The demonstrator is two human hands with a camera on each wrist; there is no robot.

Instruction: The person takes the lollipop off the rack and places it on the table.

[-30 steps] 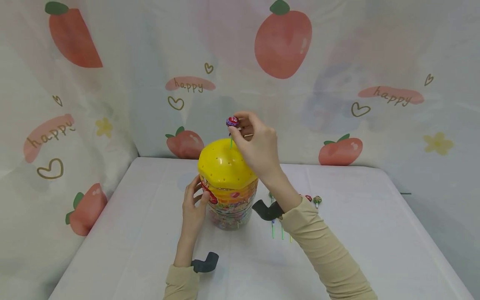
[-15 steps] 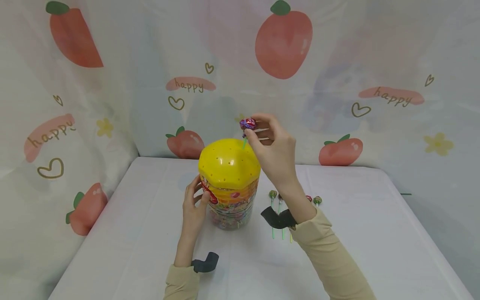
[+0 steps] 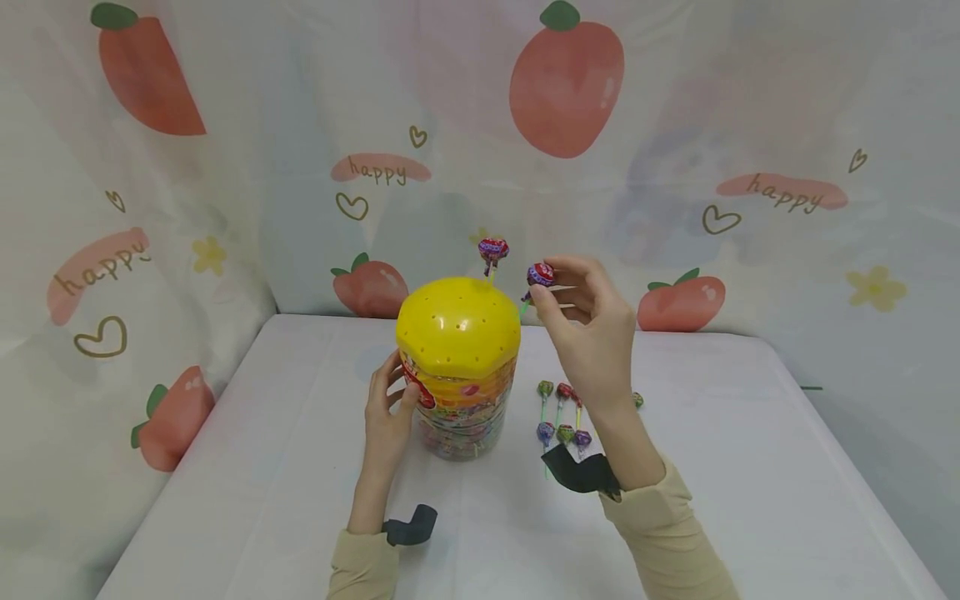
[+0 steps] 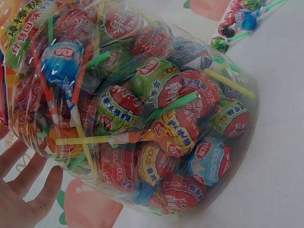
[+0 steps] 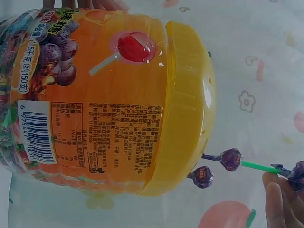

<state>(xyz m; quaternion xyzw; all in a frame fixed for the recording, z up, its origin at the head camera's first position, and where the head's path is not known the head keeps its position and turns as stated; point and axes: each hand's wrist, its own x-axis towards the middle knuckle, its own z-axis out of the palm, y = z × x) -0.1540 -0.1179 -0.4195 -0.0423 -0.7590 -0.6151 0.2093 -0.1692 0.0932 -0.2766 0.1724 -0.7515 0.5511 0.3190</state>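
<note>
A clear candy jar full of wrapped lollipops stands upright on the table, capped by a domed yellow lid with small holes. My left hand holds its left side, thumb towards me; some fingers are partly hidden behind it. My right hand pinches a purple-and-red lollipop by its head, right of the lid, green stick pointing down. Another purple lollipop stands up from the lid's far side. In the right wrist view, two lollipop heads show beside the lid, one purple head near the held stick's end.
Several lollipops lie in rows on the white table, right of the jar, partly covered by my right arm and its black wrist mount. Behind the table hangs a printed cloth.
My right hand has moved right across the lid and slightly down, still pinching the lollipop. The standing lollipop and more of those on the table now show. My left hand and the jar have stayed put.
</note>
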